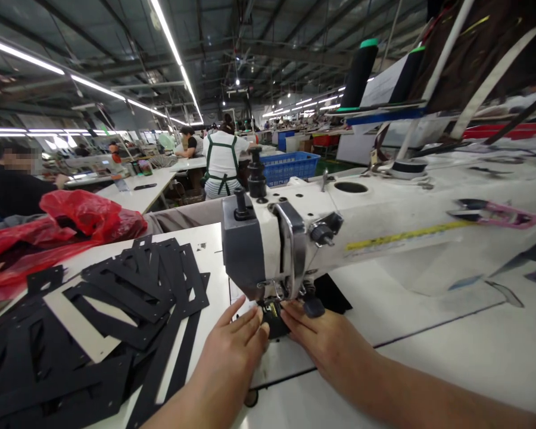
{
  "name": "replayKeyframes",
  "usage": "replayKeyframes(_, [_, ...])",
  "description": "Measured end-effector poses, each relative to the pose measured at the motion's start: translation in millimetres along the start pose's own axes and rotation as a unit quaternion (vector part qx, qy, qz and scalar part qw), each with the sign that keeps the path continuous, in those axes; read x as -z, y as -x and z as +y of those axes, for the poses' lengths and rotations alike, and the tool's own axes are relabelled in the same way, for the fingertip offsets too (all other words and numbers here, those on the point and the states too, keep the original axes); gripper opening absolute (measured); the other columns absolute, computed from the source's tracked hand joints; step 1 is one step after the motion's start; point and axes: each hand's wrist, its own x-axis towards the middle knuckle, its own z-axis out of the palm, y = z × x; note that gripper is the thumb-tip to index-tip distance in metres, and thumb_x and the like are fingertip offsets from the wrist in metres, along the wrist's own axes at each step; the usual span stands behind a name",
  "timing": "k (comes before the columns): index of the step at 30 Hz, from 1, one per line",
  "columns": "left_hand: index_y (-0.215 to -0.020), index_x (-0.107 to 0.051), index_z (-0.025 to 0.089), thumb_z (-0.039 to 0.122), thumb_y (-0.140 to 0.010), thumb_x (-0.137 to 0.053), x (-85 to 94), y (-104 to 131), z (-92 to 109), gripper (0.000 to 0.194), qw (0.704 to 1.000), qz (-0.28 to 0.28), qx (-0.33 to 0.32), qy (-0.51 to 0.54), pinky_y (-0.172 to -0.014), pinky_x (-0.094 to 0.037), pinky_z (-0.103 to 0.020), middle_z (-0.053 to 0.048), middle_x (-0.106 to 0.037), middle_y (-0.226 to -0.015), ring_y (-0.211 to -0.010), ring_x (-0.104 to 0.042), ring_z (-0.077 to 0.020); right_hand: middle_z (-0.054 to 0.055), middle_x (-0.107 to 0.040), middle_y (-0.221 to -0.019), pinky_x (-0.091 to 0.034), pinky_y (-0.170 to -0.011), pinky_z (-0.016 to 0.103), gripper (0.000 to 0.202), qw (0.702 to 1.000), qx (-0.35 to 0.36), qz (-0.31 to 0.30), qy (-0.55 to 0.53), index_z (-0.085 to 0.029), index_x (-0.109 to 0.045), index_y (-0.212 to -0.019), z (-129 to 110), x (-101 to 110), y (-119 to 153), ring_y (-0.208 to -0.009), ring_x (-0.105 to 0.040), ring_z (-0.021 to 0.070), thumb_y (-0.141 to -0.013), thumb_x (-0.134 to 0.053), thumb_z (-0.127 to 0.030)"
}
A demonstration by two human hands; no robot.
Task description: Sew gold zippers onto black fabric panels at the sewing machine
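A dark piece with a short gold, toothed strip like a zipper [276, 310] lies under the needle area of a white and grey sewing machine [245, 250]. My left hand [239, 345] has its fingertips and thumb closed on the left edge of this piece. From the right, my right hand [324, 333] presses its closed fingers onto the other edge; its thumb is hidden. More black material [333, 293] shows behind the right hand. The presser foot and needle are mostly hidden by the machine head and fingers.
Black cut-out frames [152, 292] lie heaped on the white table at left, beside red plastic [84, 214]. Pink-handled snips [509, 213] rest on the machine arm. Thread cones [360, 74] stand at upper right. Beyond are a blue crate [290, 167] and a person in an apron [223, 158].
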Motion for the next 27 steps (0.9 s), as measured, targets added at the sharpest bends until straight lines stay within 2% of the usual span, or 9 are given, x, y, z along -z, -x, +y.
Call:
replayKeyframes(5, [-0.093, -0.062, 0.014, 0.016, -0.095, -0.033, -6.5, 1, -4, 0.030, 1.000, 0.010, 0.021, 0.010, -0.098, -0.041, -0.044, -0.008, -0.069, -0.096, -0.098, -0.062, -0.0183, 0.015, -0.069, -0.090, -0.056, -0.076, 0.030, 0.038, 1.000, -0.008, 0.001, -0.017, -0.005, -0.066, -0.094, 3, 1, -5, -0.083, -0.066, 0.0206, -0.090, -0.028, -0.004])
replayKeyframes(13, [-0.090, -0.062, 0.014, 0.014, -0.092, -0.037, -6.2, -1, -6, 0.025, 0.999, 0.008, 0.032, 0.018, -0.099, -0.039, -0.043, -0.007, -0.069, -0.094, -0.093, -0.063, -0.0188, 0.013, -0.069, -0.085, -0.056, -0.071, 0.031, 0.040, 1.000, -0.027, -0.010, -0.004, -0.008, -0.065, -0.090, 5, -3, -6, -0.080, -0.066, 0.0207, -0.093, -0.026, -0.009])
replayKeyframes(20, [-0.089, -0.062, 0.015, 0.013, -0.091, -0.042, -6.2, -1, -7, 0.020, 0.998, -0.001, 0.053, 0.032, -0.101, -0.035, -0.042, -0.006, -0.069, -0.093, -0.093, -0.063, -0.0186, 0.014, -0.069, -0.081, -0.057, -0.068, 0.031, 0.040, 1.000, -0.017, -0.011, -0.007, -0.007, -0.064, -0.086, 9, -6, -4, -0.077, -0.067, 0.0212, -0.094, -0.025, -0.010])
replayKeyframes(27, [-0.087, -0.062, 0.016, 0.010, -0.086, -0.047, -7.6, -2, -10, 0.016, 0.998, -0.012, 0.055, 0.039, -0.100, -0.036, -0.041, -0.006, -0.069, -0.091, -0.092, -0.063, -0.0190, 0.013, -0.067, -0.080, -0.056, -0.071, 0.033, 0.034, 0.998, -0.048, -0.029, -0.029, -0.011, -0.063, -0.086, 10, -16, -1, -0.078, -0.066, 0.0214, -0.093, -0.029, -0.010])
